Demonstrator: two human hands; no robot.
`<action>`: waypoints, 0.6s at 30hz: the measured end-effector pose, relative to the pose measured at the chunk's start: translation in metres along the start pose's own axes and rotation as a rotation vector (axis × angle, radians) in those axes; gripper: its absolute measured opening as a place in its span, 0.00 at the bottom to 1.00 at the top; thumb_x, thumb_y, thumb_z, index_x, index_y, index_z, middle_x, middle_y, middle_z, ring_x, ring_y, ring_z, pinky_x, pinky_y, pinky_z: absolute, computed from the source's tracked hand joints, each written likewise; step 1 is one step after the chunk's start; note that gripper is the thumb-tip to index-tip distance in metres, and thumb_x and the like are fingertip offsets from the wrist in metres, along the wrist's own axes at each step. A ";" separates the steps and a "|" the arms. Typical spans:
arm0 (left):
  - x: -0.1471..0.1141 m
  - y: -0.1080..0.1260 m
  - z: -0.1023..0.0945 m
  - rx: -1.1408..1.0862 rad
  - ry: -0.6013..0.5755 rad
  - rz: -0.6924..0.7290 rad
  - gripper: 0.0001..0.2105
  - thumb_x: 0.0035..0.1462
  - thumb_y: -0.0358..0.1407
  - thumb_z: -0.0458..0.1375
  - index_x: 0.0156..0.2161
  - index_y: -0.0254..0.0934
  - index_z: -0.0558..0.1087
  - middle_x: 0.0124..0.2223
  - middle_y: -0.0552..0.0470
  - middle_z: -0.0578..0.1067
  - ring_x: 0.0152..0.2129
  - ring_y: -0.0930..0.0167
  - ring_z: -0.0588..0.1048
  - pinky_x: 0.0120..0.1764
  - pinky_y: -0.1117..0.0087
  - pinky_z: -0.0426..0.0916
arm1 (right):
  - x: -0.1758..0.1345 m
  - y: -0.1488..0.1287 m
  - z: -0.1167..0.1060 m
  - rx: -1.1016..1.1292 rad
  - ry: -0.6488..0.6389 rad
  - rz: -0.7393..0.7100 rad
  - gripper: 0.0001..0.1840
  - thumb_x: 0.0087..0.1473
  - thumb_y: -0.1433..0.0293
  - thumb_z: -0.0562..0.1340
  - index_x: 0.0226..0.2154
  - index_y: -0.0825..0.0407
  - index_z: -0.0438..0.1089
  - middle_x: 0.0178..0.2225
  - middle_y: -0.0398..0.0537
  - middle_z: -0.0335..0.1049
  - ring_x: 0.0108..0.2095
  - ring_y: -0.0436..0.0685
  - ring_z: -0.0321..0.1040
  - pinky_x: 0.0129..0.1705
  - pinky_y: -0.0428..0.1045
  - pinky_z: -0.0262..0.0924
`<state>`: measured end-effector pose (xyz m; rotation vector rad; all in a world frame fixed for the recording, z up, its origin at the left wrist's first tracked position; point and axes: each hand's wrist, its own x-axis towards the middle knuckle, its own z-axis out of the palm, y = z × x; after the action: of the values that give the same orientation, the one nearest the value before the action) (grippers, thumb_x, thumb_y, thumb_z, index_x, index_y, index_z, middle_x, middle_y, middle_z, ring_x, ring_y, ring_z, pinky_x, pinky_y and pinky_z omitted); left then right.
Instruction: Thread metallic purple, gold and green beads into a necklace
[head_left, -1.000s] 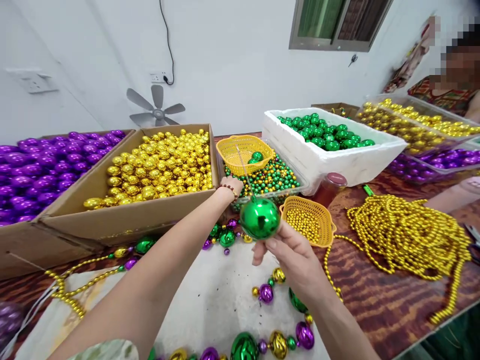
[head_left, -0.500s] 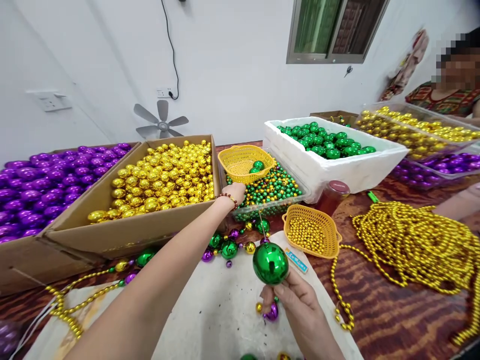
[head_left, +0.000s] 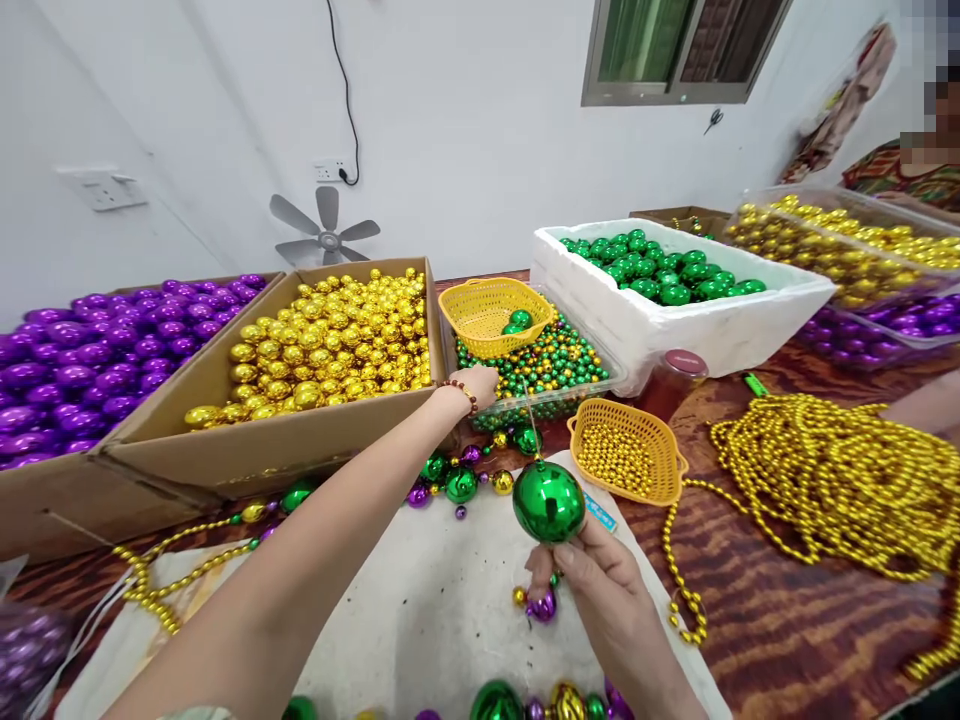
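My right hand (head_left: 611,585) is closed around the lower side of a large shiny green bead (head_left: 549,502). A thin needle (head_left: 531,425) sticks up from the top of that bead. Small gold and purple beads (head_left: 541,604) hang just below the fingers. My left arm stretches forward, and my left hand (head_left: 478,384) is curled at the near left edge of a clear tub (head_left: 600,392) of small green, gold and purple beads. Its fingertips are hidden, so what it holds cannot be made out. A strand of mixed beads (head_left: 460,485) lies under the left forearm on a white cloth (head_left: 420,600).
Cardboard boxes hold purple beads (head_left: 127,350) and gold beads (head_left: 337,345). A yellow basket (head_left: 480,300) rests on the tub; another basket (head_left: 660,450) holds gold beads. A white foam box (head_left: 660,340), a red-lidded jar (head_left: 679,375) and piled gold bead strands (head_left: 832,490) are rightward. A co-worker (head_left: 915,180) sits far right.
The view has shifted slightly, bringing more of the bead strand in at the bottom edge. Both hands keep nearly the same places, and the green bead stays in my right hand.
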<state>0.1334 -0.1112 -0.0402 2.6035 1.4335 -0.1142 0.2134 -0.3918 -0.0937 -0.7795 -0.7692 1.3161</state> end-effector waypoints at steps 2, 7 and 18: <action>-0.026 0.007 0.002 0.002 0.111 0.046 0.14 0.63 0.39 0.55 0.51 0.35 0.69 0.51 0.44 0.71 0.45 0.64 0.72 0.46 0.57 0.70 | 0.000 -0.001 -0.004 -0.008 -0.008 -0.008 0.11 0.62 0.67 0.59 0.47 0.51 0.68 0.27 0.44 0.71 0.29 0.54 0.66 0.36 0.50 0.59; -0.128 0.011 0.052 0.005 0.244 0.111 0.17 0.69 0.39 0.41 0.44 0.35 0.70 0.42 0.45 0.74 0.40 0.67 0.73 0.44 0.66 0.66 | -0.003 0.004 -0.014 -0.020 0.018 0.005 0.06 0.62 0.67 0.59 0.38 0.50 0.69 0.28 0.44 0.71 0.29 0.53 0.66 0.35 0.49 0.59; -0.182 -0.025 0.155 0.096 0.062 0.049 0.17 0.61 0.24 0.47 0.51 0.38 0.67 0.43 0.43 0.75 0.32 0.63 0.77 0.29 0.67 0.66 | -0.011 0.015 -0.006 -0.048 0.049 0.039 0.07 0.61 0.65 0.59 0.34 0.51 0.68 0.25 0.44 0.70 0.27 0.54 0.65 0.34 0.50 0.58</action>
<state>0.0172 -0.2777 -0.1688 2.7405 1.4164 -0.0988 0.2094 -0.4016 -0.1094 -0.8656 -0.7521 1.3134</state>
